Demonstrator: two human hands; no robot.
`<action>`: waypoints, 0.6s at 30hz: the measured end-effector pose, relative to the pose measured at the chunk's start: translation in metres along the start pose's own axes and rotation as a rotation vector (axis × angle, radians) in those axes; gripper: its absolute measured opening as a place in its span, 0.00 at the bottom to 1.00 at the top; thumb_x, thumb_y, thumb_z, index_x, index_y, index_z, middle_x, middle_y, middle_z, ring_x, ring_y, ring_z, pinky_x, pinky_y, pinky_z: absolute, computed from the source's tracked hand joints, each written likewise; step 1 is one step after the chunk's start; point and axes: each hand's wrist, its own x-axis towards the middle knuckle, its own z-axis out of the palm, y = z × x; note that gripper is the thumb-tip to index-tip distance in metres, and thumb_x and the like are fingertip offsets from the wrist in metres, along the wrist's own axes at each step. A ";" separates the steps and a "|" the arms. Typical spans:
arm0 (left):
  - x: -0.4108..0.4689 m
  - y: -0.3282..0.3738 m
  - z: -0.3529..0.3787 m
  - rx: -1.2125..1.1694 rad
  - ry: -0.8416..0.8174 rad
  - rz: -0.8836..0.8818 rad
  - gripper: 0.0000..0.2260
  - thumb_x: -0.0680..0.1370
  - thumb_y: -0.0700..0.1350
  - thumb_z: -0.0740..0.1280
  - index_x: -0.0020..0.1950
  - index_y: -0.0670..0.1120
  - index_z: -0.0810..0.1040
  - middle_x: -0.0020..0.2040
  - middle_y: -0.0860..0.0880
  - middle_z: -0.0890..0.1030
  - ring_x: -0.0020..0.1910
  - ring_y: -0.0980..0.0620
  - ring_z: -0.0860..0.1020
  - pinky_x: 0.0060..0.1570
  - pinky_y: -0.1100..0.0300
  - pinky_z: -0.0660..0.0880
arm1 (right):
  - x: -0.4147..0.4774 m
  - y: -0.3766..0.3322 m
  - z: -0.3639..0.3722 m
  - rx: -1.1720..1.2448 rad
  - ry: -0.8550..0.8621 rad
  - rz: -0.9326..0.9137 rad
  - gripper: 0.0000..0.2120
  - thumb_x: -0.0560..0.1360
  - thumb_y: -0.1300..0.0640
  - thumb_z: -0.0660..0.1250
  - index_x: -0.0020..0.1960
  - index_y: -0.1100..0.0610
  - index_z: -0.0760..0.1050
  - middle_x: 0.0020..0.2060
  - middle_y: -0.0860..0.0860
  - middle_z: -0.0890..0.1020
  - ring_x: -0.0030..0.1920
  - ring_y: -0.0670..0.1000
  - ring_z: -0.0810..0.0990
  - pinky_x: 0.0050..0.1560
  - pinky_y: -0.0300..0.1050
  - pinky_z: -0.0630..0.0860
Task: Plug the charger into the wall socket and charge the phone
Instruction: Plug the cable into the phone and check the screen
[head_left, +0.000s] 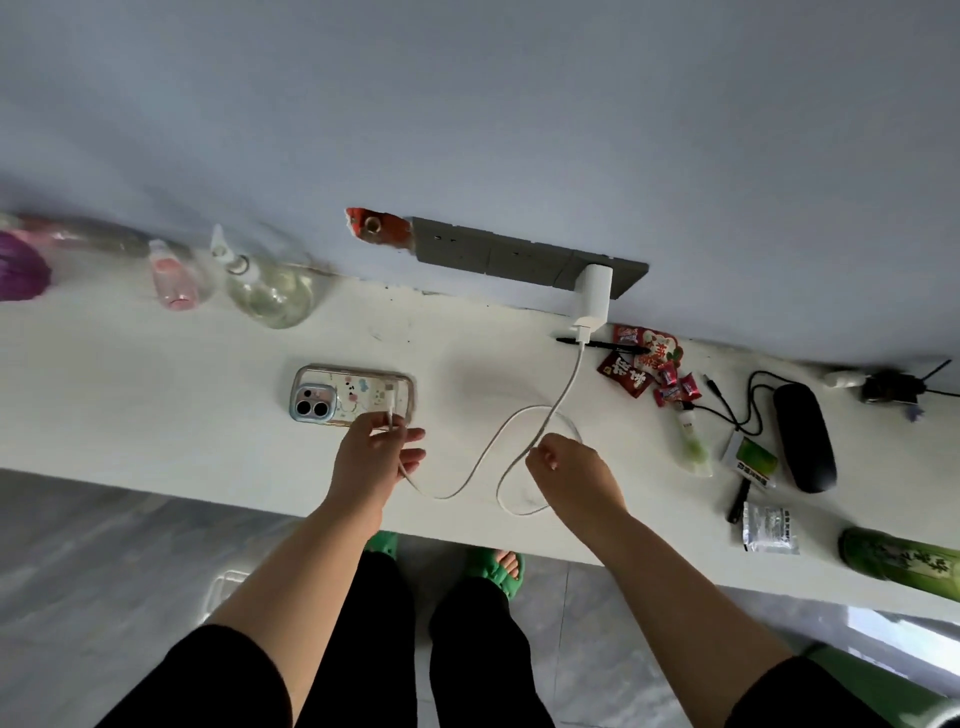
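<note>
A white charger (592, 296) sits plugged into the grey wall socket strip (498, 257) above the white counter (156, 395). Its white cable (563, 395) runs down, loops on the counter and passes through both hands. My left hand (376, 457) pinches the cable's plug end just in front of the phone (353, 396), which lies face down in a clear cartoon case. My right hand (569, 470) pinches the cable loop further right.
Left along the wall stand a glass spray bottle (270, 291), a pink bottle (174, 283) and a purple object (21, 270). Right of the charger lie red candy wrappers (644, 369), a black case (804, 436), a black cord, packets and a green bottle (904, 561).
</note>
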 end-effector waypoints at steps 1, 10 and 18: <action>0.000 -0.001 -0.011 0.011 0.030 0.014 0.06 0.80 0.42 0.61 0.44 0.48 0.73 0.40 0.48 0.83 0.25 0.56 0.76 0.35 0.62 0.75 | -0.006 -0.010 0.001 -0.021 0.011 -0.026 0.11 0.72 0.50 0.57 0.36 0.57 0.68 0.28 0.50 0.75 0.30 0.53 0.73 0.29 0.43 0.66; 0.021 -0.009 -0.080 -0.032 0.154 -0.037 0.10 0.80 0.48 0.61 0.42 0.50 0.78 0.35 0.52 0.84 0.23 0.56 0.69 0.26 0.63 0.67 | 0.020 -0.112 0.055 0.024 -0.013 -0.322 0.05 0.75 0.54 0.61 0.48 0.49 0.76 0.42 0.46 0.80 0.43 0.48 0.78 0.42 0.44 0.75; 0.066 -0.026 -0.108 -0.027 0.113 -0.135 0.09 0.80 0.47 0.61 0.44 0.49 0.78 0.35 0.51 0.84 0.25 0.55 0.70 0.28 0.62 0.68 | 0.097 -0.147 0.136 -0.326 -0.125 -0.359 0.50 0.69 0.42 0.72 0.78 0.54 0.43 0.78 0.51 0.47 0.78 0.51 0.45 0.76 0.51 0.45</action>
